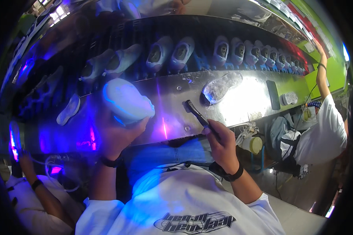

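Observation:
A white shoe [126,101], tilted and glowing along its edge under blue light, is gripped from below by my left hand [121,135]. The hand's fingers are partly hidden behind the shoe. In my right hand [222,145] a small brush [199,114] with a dark handle points up and left, its head over the metal bench. The fingers wrap round the handle's lower end. Shoe and brush are apart. To the left of the shoe, a pale shoe sole [69,110] lies at the bench's far edge.
Beyond the metal bench [172,103], several shoes [182,53] stand on a dark conveyor. A whitish sole-shaped pad [222,87], a dark flat block [273,95] and a white block [290,98] lie toward the right. Co-workers [317,133] stand at both sides. A yellowish container [255,145] is below the bench edge.

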The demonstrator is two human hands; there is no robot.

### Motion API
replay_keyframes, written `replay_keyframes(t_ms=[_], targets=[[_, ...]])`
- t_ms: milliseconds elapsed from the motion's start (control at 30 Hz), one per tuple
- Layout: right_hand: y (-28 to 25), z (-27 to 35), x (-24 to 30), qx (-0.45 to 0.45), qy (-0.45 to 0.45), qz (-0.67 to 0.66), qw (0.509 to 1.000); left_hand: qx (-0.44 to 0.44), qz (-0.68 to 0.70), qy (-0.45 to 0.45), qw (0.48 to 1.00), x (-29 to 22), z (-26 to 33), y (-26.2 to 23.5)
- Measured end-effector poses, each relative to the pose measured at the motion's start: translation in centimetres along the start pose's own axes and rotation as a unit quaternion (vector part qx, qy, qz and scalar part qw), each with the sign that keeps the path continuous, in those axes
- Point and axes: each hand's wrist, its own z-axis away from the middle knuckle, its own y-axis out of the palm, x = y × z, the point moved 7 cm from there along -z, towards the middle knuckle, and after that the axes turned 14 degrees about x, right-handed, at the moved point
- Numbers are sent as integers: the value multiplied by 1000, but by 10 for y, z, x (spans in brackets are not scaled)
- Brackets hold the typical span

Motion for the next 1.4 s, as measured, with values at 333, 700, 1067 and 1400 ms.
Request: replay_keyframes(t_ms=[333, 700, 1067, 1400], targets=[[22, -6, -19, 71, 129, -129, 981, 64, -105, -17, 992, -11, 28, 30], [82, -45, -33, 141, 102, -167, 971, 53, -143, 18, 988, -14, 79, 34], [100, -45, -24, 159, 118, -113, 974, 43, -150, 24, 987, -9, 94, 42], [98, -39, -2, 122, -8, -26, 992, 48, -155, 39, 986, -6, 96, 40]])
